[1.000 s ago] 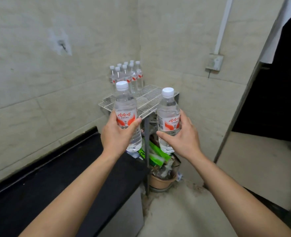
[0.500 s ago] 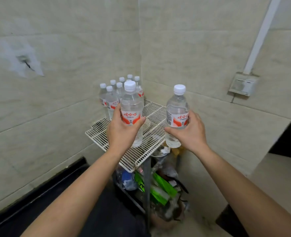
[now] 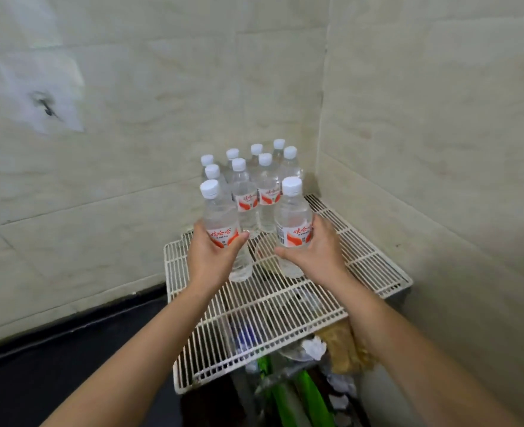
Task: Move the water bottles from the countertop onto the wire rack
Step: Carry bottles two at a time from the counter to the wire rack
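Note:
My left hand point(image 3: 213, 260) grips a clear water bottle point(image 3: 220, 220) with a white cap and a red-and-white label. My right hand point(image 3: 313, 257) grips a second such bottle point(image 3: 293, 217). Both bottles are upright over the white wire rack point(image 3: 285, 303), their bases at or just above the wires; I cannot tell if they touch. Several more bottles point(image 3: 254, 183) stand grouped at the rack's back, in the wall corner, just behind the two I hold.
Tiled walls point(image 3: 424, 134) close the rack in at the back and right. A black countertop point(image 3: 54, 365) lies at the lower left. Under the rack sit green packets point(image 3: 310, 396) and other clutter.
Both hands have carried their bottles forward over the rack, closer to the grouped bottles. The view has moved in and tilted down on the rack.

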`<state>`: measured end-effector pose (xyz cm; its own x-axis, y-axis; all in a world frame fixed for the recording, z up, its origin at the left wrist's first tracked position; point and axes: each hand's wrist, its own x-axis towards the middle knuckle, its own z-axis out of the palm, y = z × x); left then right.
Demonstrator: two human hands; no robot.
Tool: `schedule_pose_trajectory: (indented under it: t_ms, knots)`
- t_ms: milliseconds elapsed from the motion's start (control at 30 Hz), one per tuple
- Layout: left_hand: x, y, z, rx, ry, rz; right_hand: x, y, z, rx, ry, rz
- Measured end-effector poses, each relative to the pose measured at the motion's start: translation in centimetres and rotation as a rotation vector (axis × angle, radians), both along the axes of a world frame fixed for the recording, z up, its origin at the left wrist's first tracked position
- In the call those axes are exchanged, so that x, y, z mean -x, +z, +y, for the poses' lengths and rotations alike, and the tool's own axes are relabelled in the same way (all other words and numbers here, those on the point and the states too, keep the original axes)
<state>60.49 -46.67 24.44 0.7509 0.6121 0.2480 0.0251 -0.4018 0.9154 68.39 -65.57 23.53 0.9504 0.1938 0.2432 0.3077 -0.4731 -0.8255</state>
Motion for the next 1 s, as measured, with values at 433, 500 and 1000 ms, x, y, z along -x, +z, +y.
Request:
schedule_pose_trajectory:
  t_ms: [433,500,1000]
  knots:
    - [-6.0,-2.3,-0.2,-0.036,0.194,0.081,-8.9,-3.2,4.1,0.007,0.305,0.114]
    - [-6.3,-2.9,0.3,-0.090,0.146,0.096,-8.9,-3.5,4.7,0.017,0.325,0.130]
    - [-3.2,-9.3,4.0,-0.147,-0.135,0.401,-9.5,-7.4,3.2,0.187,0.425,0.263]
